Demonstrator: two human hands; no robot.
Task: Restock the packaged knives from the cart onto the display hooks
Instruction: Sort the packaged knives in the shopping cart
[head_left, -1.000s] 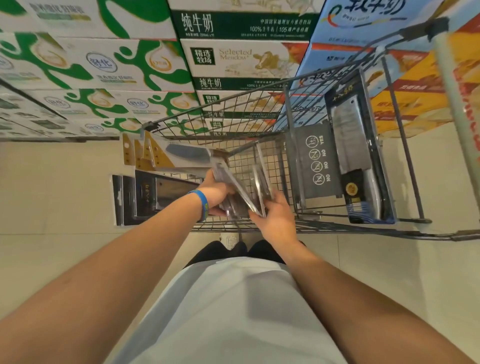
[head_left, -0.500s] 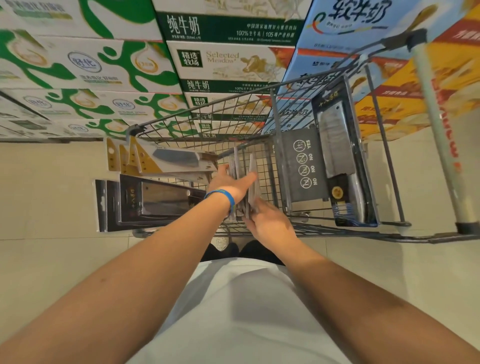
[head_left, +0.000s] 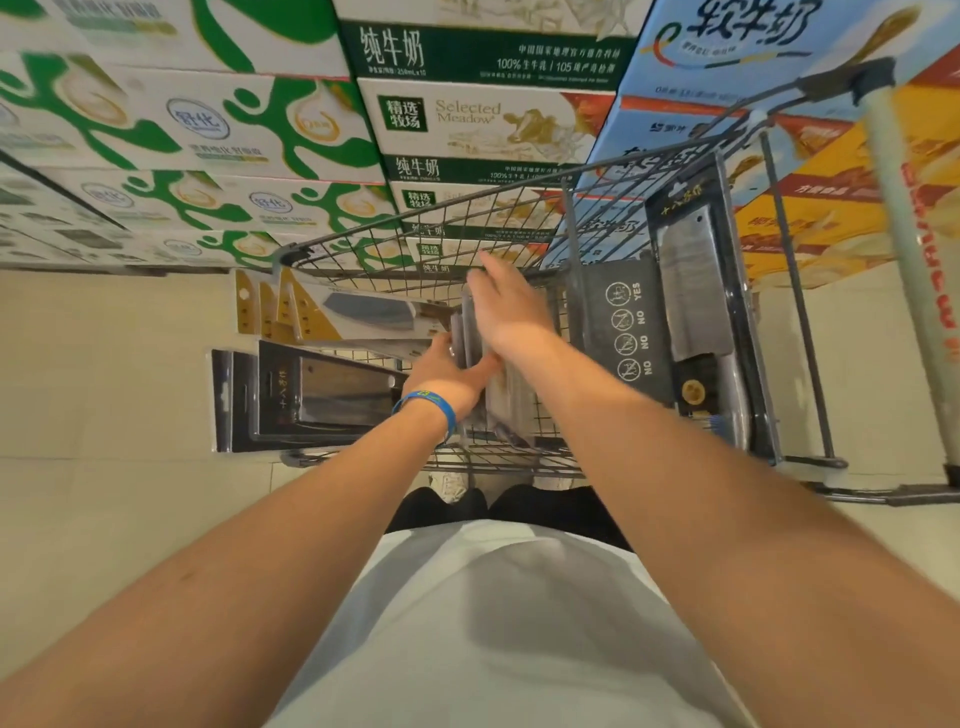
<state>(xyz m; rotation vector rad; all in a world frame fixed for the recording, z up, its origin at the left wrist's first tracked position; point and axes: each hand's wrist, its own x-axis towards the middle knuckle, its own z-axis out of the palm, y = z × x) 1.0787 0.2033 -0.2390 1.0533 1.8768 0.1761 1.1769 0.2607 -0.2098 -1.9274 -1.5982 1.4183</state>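
Note:
Inside the wire cart (head_left: 415, 228) a bundle of packaged knives (head_left: 511, 410) stands on edge. My left hand (head_left: 447, 371), with a blue wristband, grips the bundle's near end, thumb across it and fingers on its left side. My right hand (head_left: 506, 306) lies with straight fingers along the bundle's top, reaching toward its far end. More black knife packs (head_left: 311, 400) and gold-carded knife packs (head_left: 332, 312) stick out through the cart's left side. A packaged cleaver (head_left: 696, 306) leans in the child seat on the right. No display hooks are in view.
Stacked milk cartons (head_left: 467, 119) form a wall just beyond the cart. The cart's handle (head_left: 904, 260) runs along the far right. Pale tiled floor (head_left: 104, 389) lies to the left and right of the cart. My legs stand close against its near end.
My right hand slid from the near end of the bundle up over its top toward the far end. My left hand dropped from the top to grip the near end.

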